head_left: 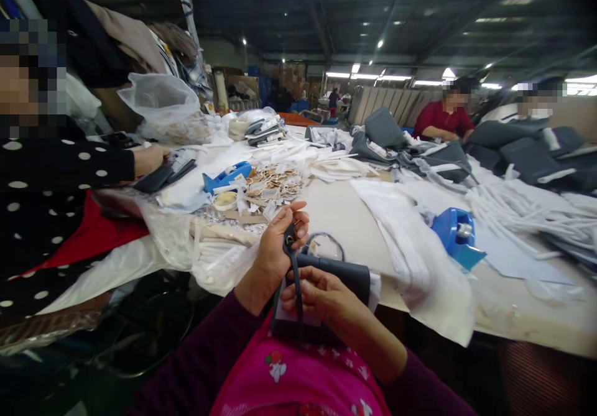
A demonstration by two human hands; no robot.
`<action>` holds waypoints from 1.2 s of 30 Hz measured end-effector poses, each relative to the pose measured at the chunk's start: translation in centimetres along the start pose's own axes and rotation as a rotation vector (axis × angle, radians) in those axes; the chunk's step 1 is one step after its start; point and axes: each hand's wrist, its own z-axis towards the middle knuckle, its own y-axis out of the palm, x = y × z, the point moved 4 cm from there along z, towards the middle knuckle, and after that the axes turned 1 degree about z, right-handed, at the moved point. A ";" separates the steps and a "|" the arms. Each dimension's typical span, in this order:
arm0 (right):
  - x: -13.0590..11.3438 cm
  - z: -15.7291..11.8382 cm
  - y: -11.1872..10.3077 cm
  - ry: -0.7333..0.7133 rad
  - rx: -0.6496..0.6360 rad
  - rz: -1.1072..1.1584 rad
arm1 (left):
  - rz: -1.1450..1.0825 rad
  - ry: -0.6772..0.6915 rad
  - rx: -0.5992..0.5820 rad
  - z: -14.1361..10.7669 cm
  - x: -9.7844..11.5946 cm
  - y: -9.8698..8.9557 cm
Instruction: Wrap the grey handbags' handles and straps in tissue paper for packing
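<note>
My left hand [278, 242] is closed on the upper end of a narrow dark strap [296, 273], where a small metal ring shows. Lower down, the fingers of my right hand [324, 295] are bent around the same strap, which hangs between both hands. Behind the right hand, a dark grey bag [357, 276] rests at the table's front edge, with white material showing at its right end. A thin dark loop [344, 249] curves above the bag. My hands partly cover the bag and where the strap joins it.
A pile of string tags [275, 183], a roll of tape [225, 201] and a blue tape dispenser [233, 176] lie ahead. Another blue dispenser [454, 232] stands right, beside white cloth [405, 235]. A co-worker's hand [152, 158] touches dark pieces at left. Dark bags [382, 130] are heaped farther back.
</note>
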 end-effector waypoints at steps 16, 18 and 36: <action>-4.5 -3.0 -2.4 -0.431 0.326 -0.164 | 0.125 -0.121 0.047 0.2 -3.5 -1.1; -5.2 -3.3 -3.5 -0.505 0.449 -0.187 | 0.256 -0.176 -0.001 -0.7 -3.6 -0.8; -3.7 -2.8 -3.8 0.120 0.406 0.076 | 1.060 -0.183 -0.136 5.4 -2.2 -5.3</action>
